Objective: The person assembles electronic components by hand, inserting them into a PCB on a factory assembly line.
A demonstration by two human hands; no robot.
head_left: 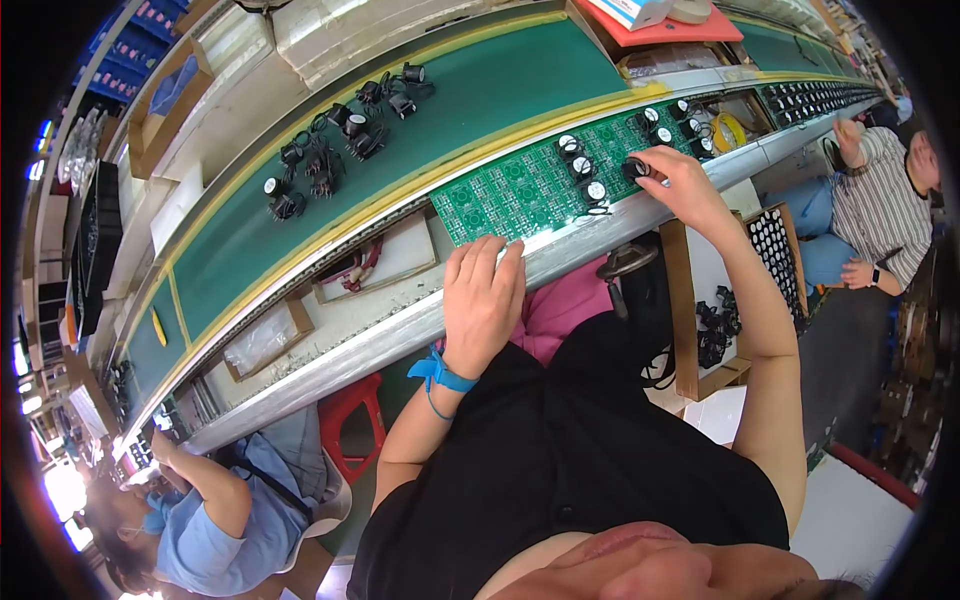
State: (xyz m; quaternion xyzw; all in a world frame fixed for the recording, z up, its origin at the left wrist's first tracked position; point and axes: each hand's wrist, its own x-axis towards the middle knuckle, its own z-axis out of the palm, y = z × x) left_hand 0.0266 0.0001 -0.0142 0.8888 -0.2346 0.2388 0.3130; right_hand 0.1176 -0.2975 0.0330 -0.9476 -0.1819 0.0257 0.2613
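A long green circuit board panel lies along the near rail of the line. Several black cylindrical parts with white round tops stand on its middle and right portion. Between thumb and fingers, my right hand pinches a black cylindrical part at the panel's near edge, right of a standing row; whether it touches the board I cannot tell. My left hand, a blue strap on its wrist, rests with fingers stretched out at the panel's near left edge. It holds nothing visible.
Clusters of black wired parts lie on the green belt beyond the panel. By my right arm, a cardboard box holds black parts, beside a tray of white-topped parts. A person sits left, another right.
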